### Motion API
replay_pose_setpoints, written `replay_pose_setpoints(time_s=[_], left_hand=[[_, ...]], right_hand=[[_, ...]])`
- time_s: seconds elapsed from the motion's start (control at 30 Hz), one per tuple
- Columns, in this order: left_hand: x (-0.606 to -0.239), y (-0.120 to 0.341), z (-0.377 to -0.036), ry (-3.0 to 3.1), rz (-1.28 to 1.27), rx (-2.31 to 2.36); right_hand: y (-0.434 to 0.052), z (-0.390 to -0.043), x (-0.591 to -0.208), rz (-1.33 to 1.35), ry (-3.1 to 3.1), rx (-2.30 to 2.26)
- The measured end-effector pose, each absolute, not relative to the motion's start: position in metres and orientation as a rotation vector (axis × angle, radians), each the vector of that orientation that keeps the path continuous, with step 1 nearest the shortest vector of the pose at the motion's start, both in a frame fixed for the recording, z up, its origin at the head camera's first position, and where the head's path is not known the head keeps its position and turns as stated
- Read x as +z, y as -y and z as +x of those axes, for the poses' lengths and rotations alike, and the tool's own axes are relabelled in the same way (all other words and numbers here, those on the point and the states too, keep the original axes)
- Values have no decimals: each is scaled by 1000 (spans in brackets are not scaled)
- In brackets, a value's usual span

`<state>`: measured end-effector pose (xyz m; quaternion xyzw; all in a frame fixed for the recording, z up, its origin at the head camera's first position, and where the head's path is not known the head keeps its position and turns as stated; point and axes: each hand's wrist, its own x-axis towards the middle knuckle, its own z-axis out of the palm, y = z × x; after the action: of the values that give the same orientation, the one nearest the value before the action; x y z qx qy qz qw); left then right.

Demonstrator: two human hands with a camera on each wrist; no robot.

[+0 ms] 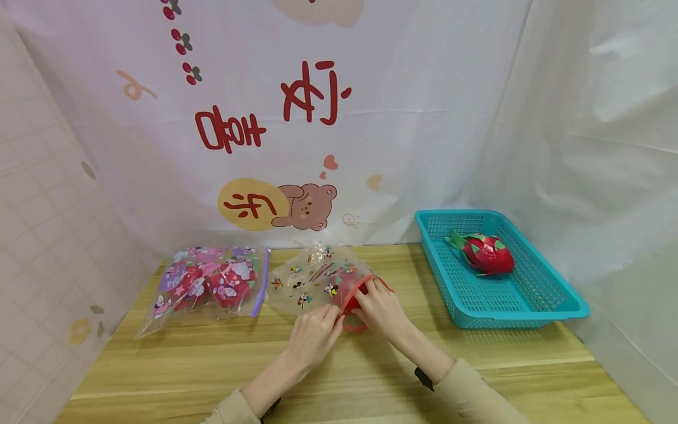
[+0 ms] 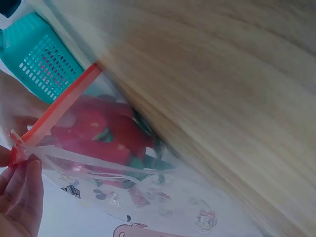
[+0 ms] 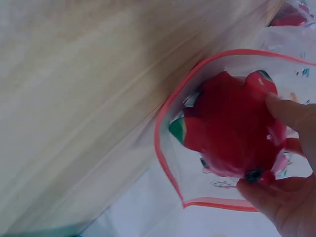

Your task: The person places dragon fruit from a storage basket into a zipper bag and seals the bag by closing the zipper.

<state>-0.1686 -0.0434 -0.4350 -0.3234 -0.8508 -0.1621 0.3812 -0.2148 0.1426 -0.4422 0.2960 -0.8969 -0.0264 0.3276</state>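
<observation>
A clear zip bag (image 1: 302, 281) with small cartoon prints and a red zip edge lies on the table, its mouth spread toward me. My left hand (image 1: 312, 335) pinches the corner of that red edge between thumb and fingers, as the left wrist view shows. Through the open mouth reaches my right hand (image 1: 386, 312), its thumb and fingers round a red dragon fruit (image 3: 232, 126) with green-tipped scales. The fruit sits just inside the bag, its blunt end toward the mouth. Green scale tips (image 2: 153, 160) show through the plastic.
To the left lies a purple-zip printed bag (image 1: 209, 280) with red fruit inside. On the right stands a turquoise basket (image 1: 450, 294) holding another dragon fruit (image 1: 489, 254). A printed white curtain (image 1: 424, 147) hangs behind the wooden table (image 1: 212, 365).
</observation>
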Motion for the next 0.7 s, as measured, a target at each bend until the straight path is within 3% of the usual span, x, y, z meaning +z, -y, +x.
replay_pose_setpoints(time_s=[0.4, 0.7], left_hand=[[-436, 41, -169, 2266, -722, -430], [-438, 41, -172, 2219, -780, -412]], right_hand=[[-138, -207, -441, 732, 2248, -209], [-136, -213, -445, 809, 2157, -281]])
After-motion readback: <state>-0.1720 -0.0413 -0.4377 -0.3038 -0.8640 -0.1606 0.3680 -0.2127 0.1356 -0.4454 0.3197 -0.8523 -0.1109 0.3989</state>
